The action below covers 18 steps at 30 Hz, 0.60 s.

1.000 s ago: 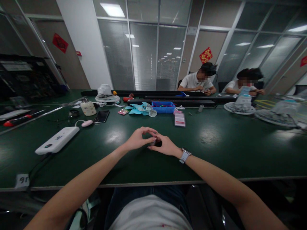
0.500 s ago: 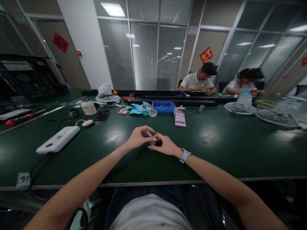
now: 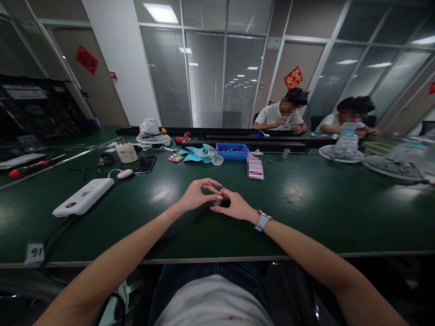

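Observation:
My left hand (image 3: pixel 196 195) and my right hand (image 3: pixel 237 206) meet above the green table, their thumbs and fingertips closed around one small grey object (image 3: pixel 218 203). It looks roughly cylindrical, but the fingers cover most of it and its kind cannot be made out. The left thumb and fingers come in from the left over its top. From the right, the right thumb and index finger pinch it lower down. A watch with a light strap (image 3: pixel 263 221) is on my right wrist.
Beyond the hands lie blue fan blades (image 3: pixel 201 154), a blue bin (image 3: pixel 233 151) with small parts and a pink-edged card (image 3: pixel 255 169). A white power strip (image 3: pixel 83 198), a phone (image 3: pixel 145 165) and a cream bottle (image 3: pixel 126 151) stand left. Fan parts (image 3: pixel 340 153) stand right. Two people sit opposite.
My fingers have shifted very slightly around the small grey object; both hands stay in the same place. Across the table, one person's hand has risen a little.

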### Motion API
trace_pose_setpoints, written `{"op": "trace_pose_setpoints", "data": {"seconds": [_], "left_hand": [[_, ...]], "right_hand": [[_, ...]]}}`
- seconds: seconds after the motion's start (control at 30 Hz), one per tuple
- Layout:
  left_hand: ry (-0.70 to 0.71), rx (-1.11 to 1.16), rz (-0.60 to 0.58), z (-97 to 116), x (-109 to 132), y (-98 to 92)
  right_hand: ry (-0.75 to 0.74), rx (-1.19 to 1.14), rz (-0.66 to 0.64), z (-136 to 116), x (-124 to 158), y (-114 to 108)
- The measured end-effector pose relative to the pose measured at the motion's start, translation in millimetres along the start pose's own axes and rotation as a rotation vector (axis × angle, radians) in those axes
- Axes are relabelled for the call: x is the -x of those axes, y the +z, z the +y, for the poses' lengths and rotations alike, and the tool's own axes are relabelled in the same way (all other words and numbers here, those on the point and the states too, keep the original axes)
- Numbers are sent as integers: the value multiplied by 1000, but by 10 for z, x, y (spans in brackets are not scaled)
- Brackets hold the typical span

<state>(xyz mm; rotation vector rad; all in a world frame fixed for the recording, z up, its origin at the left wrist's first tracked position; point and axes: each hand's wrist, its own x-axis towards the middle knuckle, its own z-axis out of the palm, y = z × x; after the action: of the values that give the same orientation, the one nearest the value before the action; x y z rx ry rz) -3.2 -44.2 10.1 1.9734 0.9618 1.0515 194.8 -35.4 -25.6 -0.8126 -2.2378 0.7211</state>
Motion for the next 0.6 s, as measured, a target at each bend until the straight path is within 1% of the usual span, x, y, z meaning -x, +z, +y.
{"op": "trace_pose_setpoints", "data": {"seconds": [0.1, 0.2, 0.33, 0.47, 0.53, 0.6], "left_hand": [[4, -40, 13, -14, -4, -15], [15, -48, -4, -21, -11, -38], [24, -53, -85, 4, -30, -93], [33, -65, -173, 49, -42, -136], [38, -53, -187, 62, -40, -137], [45, -61, -176, 66, -33, -127]], "right_hand": [[4, -2, 2, -19, 6, -9], [4, -4, -3, -32, 10, -13], [15, 11, 2, -33, 10, -13], [-6, 6, 10, -25, 10, -6], [-13, 19, 21, -19, 9, 0], [-17, 30, 26, -11, 9, 5]]}}
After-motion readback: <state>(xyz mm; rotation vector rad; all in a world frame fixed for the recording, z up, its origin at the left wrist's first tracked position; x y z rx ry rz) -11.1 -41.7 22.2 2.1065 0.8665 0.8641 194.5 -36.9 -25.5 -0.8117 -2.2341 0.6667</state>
